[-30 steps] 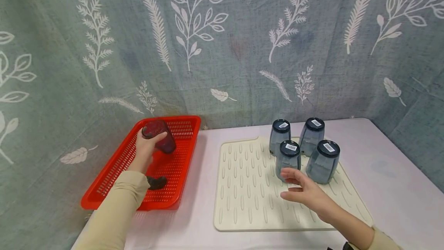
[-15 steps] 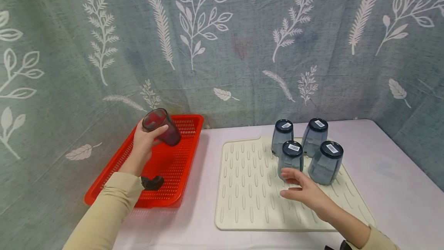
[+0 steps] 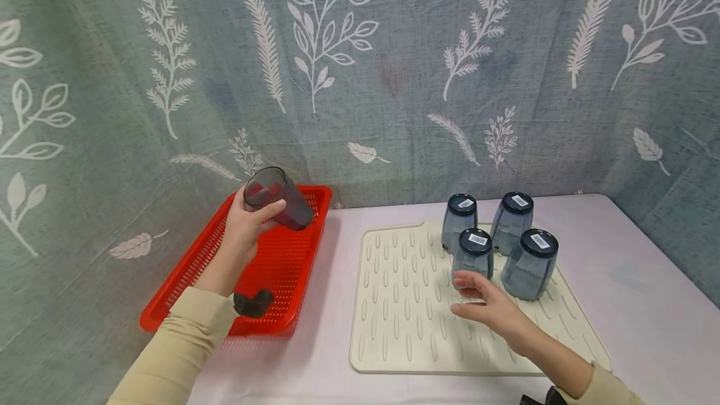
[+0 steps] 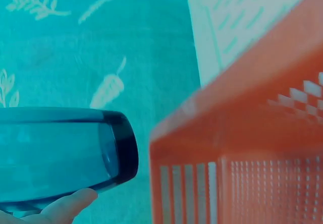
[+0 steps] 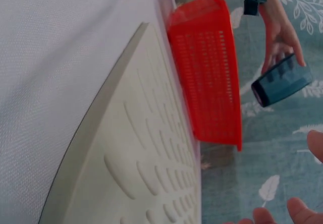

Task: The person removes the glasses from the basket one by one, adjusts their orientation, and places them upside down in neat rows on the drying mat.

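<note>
My left hand [image 3: 243,227] grips a dark tinted drinking glass [image 3: 289,202], tilted over the red basket [image 3: 275,264] with its open rim toward me. The thumb lies along the side of the glass [image 4: 55,153] in the left wrist view, and its thick base points at the basket's edge. Several matching glasses stand upside down on the cream ridged mat [image 3: 405,311], labels on their bases. My right hand [image 3: 495,311] hovers by the front left glass [image 3: 472,261], fingers loosely bent and holding nothing. Only its fingertips [image 5: 298,209] show in the right wrist view.
The basket sits at the table's left, with the mat to its right across a strip of white tabletop [image 3: 332,305]. A patterned curtain [image 3: 394,111] hangs behind the table and along the left. A dark strap piece [image 3: 253,303] is on the left wrist.
My left hand has lifted the glass up from inside the basket and moved it slightly to the right. The right hand has barely moved.
</note>
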Available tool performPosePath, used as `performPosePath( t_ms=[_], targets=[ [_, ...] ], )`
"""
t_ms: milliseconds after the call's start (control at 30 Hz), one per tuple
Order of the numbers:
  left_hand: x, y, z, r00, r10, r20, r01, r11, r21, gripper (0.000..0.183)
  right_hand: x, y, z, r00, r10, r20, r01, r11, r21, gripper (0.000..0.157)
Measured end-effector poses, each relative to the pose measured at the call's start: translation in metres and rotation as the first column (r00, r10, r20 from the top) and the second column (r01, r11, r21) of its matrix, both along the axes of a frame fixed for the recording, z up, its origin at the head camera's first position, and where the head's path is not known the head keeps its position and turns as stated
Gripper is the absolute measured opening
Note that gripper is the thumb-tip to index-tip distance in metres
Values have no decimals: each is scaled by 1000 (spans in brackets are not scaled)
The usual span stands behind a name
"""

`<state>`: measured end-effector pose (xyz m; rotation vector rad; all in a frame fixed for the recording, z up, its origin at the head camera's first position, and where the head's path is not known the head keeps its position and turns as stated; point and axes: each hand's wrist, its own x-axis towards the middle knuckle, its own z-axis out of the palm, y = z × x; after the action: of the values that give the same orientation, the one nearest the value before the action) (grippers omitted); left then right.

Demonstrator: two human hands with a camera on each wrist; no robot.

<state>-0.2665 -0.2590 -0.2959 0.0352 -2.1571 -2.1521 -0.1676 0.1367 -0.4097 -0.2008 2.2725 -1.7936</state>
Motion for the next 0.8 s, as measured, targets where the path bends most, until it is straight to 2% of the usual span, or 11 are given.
performPosePath(
  t_ms=[300, 533, 800],
  targets=[
    [12, 24, -2, 997, -41, -59, 46, 996, 76, 73, -3, -7, 1, 1000, 10, -3, -10, 1000, -22, 66],
    [15, 40, -1, 996, -60, -72, 68, 991, 118, 71, -7, -16, 5, 1000, 11, 7, -10, 999, -52, 64],
    [16, 52, -6, 992, -85, -92, 100, 980, 173, 67, -12, -23, 9, 1000, 13, 28, -10, 996, -83, 63]
  ],
)
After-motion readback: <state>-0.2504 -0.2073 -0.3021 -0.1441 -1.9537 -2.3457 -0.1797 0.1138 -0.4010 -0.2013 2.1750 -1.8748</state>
